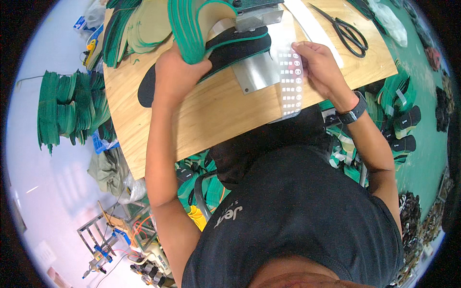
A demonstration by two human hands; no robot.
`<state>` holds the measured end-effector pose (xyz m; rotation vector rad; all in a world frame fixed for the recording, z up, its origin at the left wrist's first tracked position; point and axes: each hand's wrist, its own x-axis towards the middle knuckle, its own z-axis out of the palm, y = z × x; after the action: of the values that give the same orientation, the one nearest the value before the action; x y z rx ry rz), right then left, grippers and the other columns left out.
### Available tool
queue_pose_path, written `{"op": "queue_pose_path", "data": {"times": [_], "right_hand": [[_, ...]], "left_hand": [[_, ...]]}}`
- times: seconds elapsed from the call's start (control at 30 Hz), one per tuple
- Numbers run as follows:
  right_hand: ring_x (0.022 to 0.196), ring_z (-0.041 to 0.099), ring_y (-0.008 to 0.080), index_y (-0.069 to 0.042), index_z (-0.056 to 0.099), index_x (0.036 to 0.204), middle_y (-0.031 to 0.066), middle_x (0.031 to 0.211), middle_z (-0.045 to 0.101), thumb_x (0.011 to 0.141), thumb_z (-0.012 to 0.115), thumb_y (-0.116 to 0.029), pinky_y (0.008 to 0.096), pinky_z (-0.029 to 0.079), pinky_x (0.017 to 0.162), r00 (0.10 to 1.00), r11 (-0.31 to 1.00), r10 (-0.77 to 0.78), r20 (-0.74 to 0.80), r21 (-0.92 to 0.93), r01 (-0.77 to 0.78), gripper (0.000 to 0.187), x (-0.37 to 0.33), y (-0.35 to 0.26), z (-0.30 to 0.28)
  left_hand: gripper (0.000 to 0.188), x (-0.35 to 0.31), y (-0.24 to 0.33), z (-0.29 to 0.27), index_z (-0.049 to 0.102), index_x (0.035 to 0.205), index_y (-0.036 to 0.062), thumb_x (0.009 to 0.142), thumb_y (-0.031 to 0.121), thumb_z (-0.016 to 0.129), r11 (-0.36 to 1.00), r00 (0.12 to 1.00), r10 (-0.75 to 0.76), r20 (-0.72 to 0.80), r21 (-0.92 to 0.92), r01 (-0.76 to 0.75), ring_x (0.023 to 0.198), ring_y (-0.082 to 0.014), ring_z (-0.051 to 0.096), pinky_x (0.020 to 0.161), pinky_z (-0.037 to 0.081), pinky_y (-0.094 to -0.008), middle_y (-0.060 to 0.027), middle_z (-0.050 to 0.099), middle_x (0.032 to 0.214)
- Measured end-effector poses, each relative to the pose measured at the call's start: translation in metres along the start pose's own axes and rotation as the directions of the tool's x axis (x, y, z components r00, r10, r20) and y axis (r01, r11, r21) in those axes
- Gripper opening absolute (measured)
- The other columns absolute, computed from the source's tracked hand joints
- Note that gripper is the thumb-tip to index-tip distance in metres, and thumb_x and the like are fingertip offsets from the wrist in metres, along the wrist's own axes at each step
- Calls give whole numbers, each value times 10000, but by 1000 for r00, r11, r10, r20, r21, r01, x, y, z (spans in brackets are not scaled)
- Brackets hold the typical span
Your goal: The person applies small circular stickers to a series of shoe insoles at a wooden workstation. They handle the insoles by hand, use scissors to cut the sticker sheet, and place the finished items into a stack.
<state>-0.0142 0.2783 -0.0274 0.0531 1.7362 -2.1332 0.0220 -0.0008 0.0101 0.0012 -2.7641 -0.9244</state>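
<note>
My left hand (178, 74) is closed around the near end of a bent stack of green-edged insoles (186, 33). Under that hand and stack, black insoles (230, 55) with green edges lie across the wooden table. Their right end rests by a metal plate (257, 73), below the metal head of a machine (259, 18). Between thumb and fingers, my right hand (318, 65) pinches the upper edge of a clear strip of white printed labels (291, 86). This strip hangs down past the table's near edge, beside the plate.
Black-handled scissors (353, 38) and a long white strip (314, 29) lie on the wooden table (216, 122) at the right. More insole stacks (144, 29) sit at the far left. Bundled insoles (72, 108) stand beyond the left edge; others (401, 137) are below at right.
</note>
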Motion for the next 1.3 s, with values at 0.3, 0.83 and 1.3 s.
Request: {"op": "queue_pose_path", "data": {"times": [0.3,0.83,1.3], "right_hand": [[431,527,64,-48,593,769,8,561,562,929,550,-235,173,391,345,975,908,158,159,-411,-80,250,19,-6,28],[425,548,71,-31,593,744,31,574,591,920,569,-229,176,408,332,972,898,177,153,-431,-96,266,22,-5,23],[385,528,80,-15,583,694,33,535,571,927,561,-260,186,425,327,970,888,209,126,-440,-134,339,19,-9,27]], "left_hand": [[256,-2,-29,-11,630,872,-34,665,102,691,867,966,-117,-231,-498,-14,734,-139,594,706,475,-280,-65,649,816],[211,-3,-25,-12,633,797,-27,671,131,694,909,972,-86,-220,-417,-14,689,-119,583,666,473,-277,-49,640,745],[312,-14,-15,-5,599,904,-24,665,143,710,921,958,-168,-232,-385,69,758,-132,562,739,456,-272,-67,630,818]]}}
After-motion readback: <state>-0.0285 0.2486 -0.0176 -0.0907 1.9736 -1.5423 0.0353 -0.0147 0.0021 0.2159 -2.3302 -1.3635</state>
